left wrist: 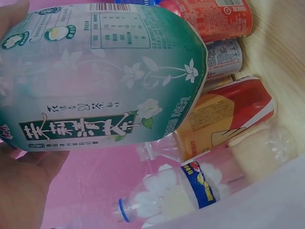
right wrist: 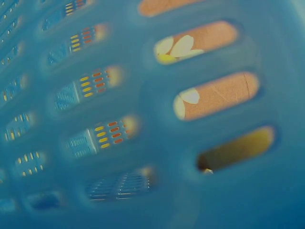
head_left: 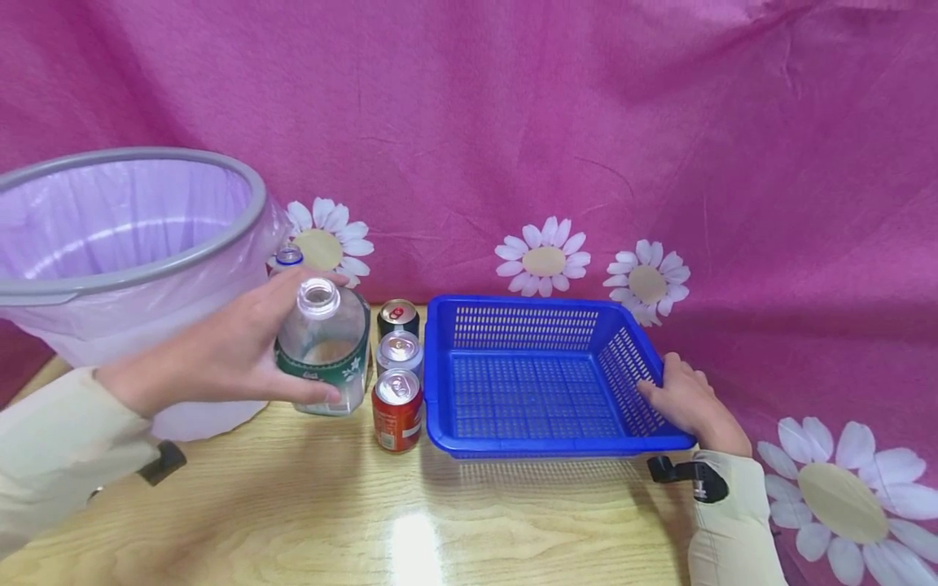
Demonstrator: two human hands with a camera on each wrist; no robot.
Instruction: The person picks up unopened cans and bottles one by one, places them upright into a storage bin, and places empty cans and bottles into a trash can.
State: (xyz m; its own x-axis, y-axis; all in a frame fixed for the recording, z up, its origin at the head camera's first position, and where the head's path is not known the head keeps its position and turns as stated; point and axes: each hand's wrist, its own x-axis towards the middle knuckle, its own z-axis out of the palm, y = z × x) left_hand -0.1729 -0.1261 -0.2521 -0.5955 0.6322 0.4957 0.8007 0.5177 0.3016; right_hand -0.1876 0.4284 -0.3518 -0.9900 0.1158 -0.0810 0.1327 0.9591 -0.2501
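Note:
My left hand grips a large clear plastic bottle with a green label, upright and without a cap, left of the cans. Its printed label fills much of the left wrist view. I cannot tell whether its base touches the table. On the other side, my right hand holds the right wall of a blue plastic basket, thumb inside the rim. The basket's slotted wall fills the right wrist view. No objects lie in the basket.
A red can, a silver can and a black can stand in a row against the basket's left side. A lined bin stands far left. Behind the held bottle are a blue-ringed bottle and an orange-red packaged item.

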